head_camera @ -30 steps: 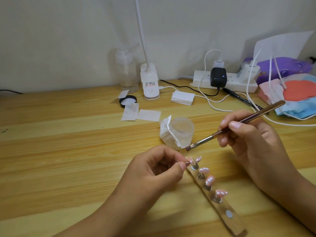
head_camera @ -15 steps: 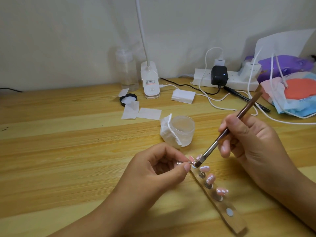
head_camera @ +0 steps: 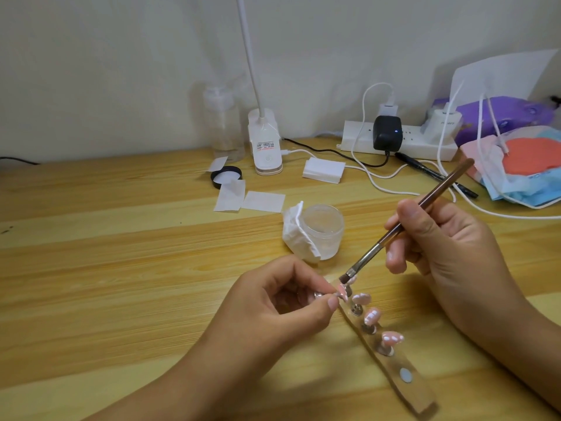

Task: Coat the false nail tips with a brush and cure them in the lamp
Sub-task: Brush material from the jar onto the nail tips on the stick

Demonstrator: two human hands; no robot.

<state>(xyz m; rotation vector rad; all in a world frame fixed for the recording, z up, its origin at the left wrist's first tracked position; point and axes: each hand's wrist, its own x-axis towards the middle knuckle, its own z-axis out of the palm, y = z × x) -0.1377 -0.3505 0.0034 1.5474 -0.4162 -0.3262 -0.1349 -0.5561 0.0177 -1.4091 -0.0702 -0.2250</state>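
Two hands meet over the pale, grained wooden counter (head_camera: 121,268), toward its front edge. The left hand (head_camera: 273,308) is turned palm inward with its fingers curled. Its grip is narrowed to a fine pinch, thumb and forefinger holding a small metal peg topped by a glossy pink nail tip (head_camera: 342,291). That tip hangs just above the far end of a long, flat, brownish holder strip (head_camera: 409,390), which lies slantwise and runs toward the counter's front right corner. Further nail tips (head_camera: 361,298) stand on pegs along the strip, almond-shaped and pink with white blotches. A round pale disc sits near the strip's front end.

A brush (head_camera: 403,229) slants down from the upper right, its dark flat bristles just beside the pinched tip; whether they touch it cannot be told. The right hand (head_camera: 440,253) has its grip closed on the slim brown handle above the silver ferrule, thumb and forefinger pinching, the other fingers folded beneath.

Behind the hands, mid-counter, stands a frosted jar (head_camera: 323,230) with a crumpled white wipe (head_camera: 296,235) against its left side. At the back edge a white lamp (head_camera: 264,141) sends a thin stem upward.
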